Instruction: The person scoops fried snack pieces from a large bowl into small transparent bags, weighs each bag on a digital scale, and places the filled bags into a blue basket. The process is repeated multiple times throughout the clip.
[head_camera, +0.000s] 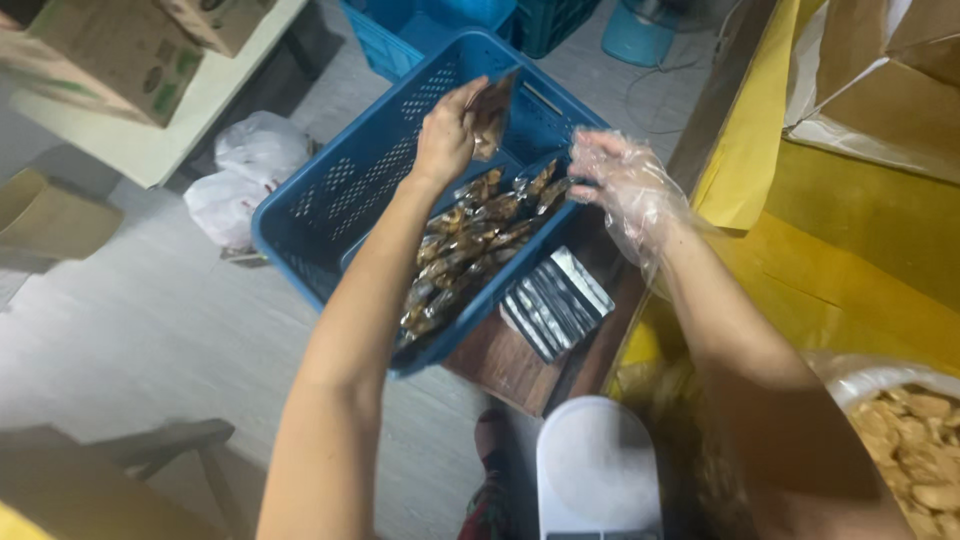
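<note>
the deep blue perforated plastic crate (330, 190) is open at the top, and its far half holds bare floor, while the near half is filled by a row of clear filled snack pouches (470, 245). its tall walls bar any sideways way in. beside it, a stack of flat silver foil bags (557, 302) and a round white scale (597, 462) crowd the brown wooden counter (500, 365), and yellow cardboard sheets (850, 230) close off the right.

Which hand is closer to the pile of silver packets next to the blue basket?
The right hand. It hovers, in a clear plastic glove, just above the silver packets. The left hand is farther off, raised over the blue basket, holding a small filled packet.
</note>
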